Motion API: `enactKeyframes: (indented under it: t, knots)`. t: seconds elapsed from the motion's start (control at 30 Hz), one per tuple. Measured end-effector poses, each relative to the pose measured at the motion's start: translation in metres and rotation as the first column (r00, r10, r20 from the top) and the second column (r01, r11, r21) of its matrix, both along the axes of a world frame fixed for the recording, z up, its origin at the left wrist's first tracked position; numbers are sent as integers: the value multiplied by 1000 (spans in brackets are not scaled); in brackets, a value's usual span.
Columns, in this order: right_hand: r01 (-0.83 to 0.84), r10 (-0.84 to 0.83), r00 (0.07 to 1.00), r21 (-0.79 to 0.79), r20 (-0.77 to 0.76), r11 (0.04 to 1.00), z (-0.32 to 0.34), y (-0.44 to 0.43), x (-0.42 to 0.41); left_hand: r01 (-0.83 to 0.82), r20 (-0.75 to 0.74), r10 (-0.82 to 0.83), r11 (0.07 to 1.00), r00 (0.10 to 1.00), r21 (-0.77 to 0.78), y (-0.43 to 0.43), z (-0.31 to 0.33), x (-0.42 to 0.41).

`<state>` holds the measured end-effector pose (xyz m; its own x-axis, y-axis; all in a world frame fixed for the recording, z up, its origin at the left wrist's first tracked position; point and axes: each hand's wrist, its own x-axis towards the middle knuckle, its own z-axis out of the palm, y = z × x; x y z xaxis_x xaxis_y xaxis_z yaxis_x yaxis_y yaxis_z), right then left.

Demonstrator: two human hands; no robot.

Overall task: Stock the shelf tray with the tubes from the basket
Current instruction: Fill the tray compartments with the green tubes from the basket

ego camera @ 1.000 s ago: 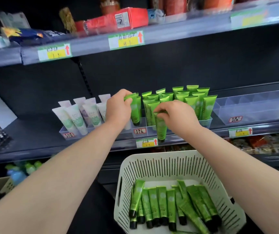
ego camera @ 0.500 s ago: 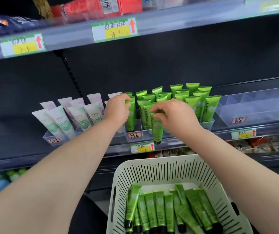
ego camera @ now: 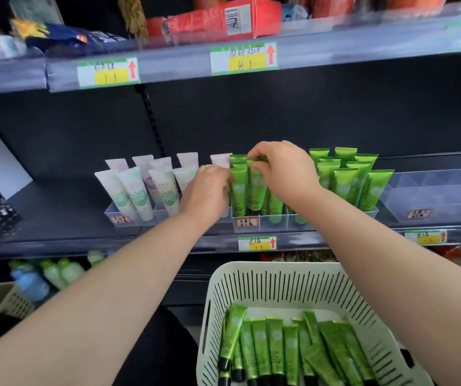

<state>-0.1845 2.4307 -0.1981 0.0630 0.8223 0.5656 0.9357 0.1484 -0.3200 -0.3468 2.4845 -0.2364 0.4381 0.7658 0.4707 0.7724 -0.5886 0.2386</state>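
1. Right hand [ego camera: 282, 171]: fingers curled and pinching the flat top end of a green tube [ego camera: 256, 190]. This tube stands cap-down in the front left part of the clear tray [ego camera: 279, 222].
2. Left hand [ego camera: 207, 192]: fingers curled at the left edge of the end tube [ego camera: 238, 190], just beside the pinched one. The fingertips are blurred, so I cannot tell whether it is a grip or only a touch.
3. Tray: sits on the middle shelf [ego camera: 56, 218]. More standing tubes [ego camera: 346, 179] fill it to the right of the hands, all cap-down and leaning slightly.
4. Basket [ego camera: 251, 267]: white and slotted, below the shelf between the forearms. Loose tubes [ego camera: 276, 349] lie side by side in its bottom, caps toward the camera.
5. Left of the tray: white tubes [ego camera: 137, 192] stand in a second clear tray [ego camera: 129, 218].
6. Right of the tray: another clear bin [ego camera: 446, 201].
7. Shelf edge: a price tag [ego camera: 257, 243] sits under the green tubes.
8. Upper shelf: a red box [ego camera: 212, 20].
9. Lower left: pale bottles [ego camera: 53, 271].
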Motion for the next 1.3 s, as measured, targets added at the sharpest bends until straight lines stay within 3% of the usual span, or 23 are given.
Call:
enactKeyframes:
  t: [0.17,0.6,0.87,1.0,1.3]
  knots:
    - [20,-17,997,-42,73,999,-4,23,-6,102,-268,-75,991,960,88,-10,-11,-17]
    - [82,-45,971,-149,235,985,-40,50,-7,125,-192,-113,991,975,49,-7,-25,-21]
    - [9,-17,981,41,194,999,-53,8,16,147,-160,-142,989,977,18,-25,-33,-3]
    - [59,-67,974,44,215,997,-73,-26,39,147,-186,-149,989,971,-24,-38,-44,16]
    - [285,-201,925,-240,322,928,-120,-71,93,-13,-383,-74,976,921,-219,-62,-70,56]
